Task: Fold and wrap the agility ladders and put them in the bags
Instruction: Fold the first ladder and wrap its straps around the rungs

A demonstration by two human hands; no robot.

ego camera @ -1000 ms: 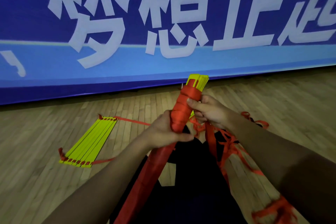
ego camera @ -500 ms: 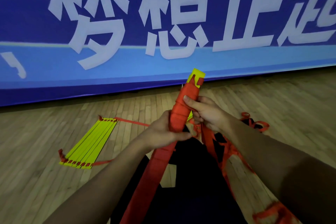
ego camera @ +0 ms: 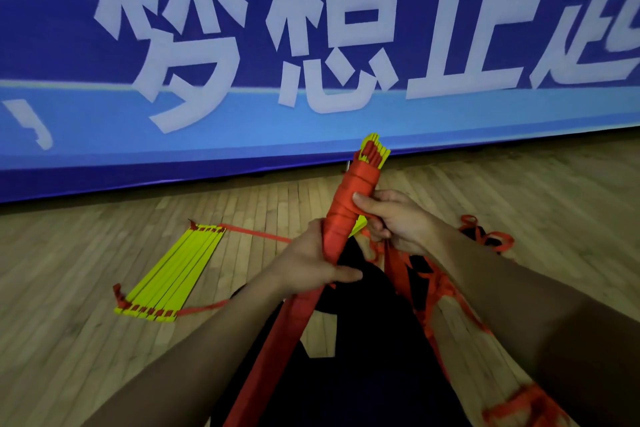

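Note:
A bundle of yellow ladder rungs wound in orange strap (ego camera: 349,204) stands tilted in front of me, its yellow ends showing at the top. My left hand (ego camera: 311,260) grips the bundle's lower part. My right hand (ego camera: 391,218) holds the bundle higher up from the right, thumb pressed on the strap. Loose orange strap (ego camera: 440,291) trails from under the right hand across my lap and the floor. A second folded ladder (ego camera: 169,274), yellow rungs stacked flat with orange straps, lies on the floor to the left.
A wooden floor (ego camera: 86,340) spreads all around. A big blue banner with white characters (ego camera: 311,45) stands along the floor's far side. My dark-clothed legs (ego camera: 363,357) are below the hands. A dark item with orange straps (ego camera: 481,236) lies right of my right wrist.
The bundle has turned in my hands, so its yellow rung ends fan out at the top again. Both hands keep their hold; the strap wrap has reached a little further.

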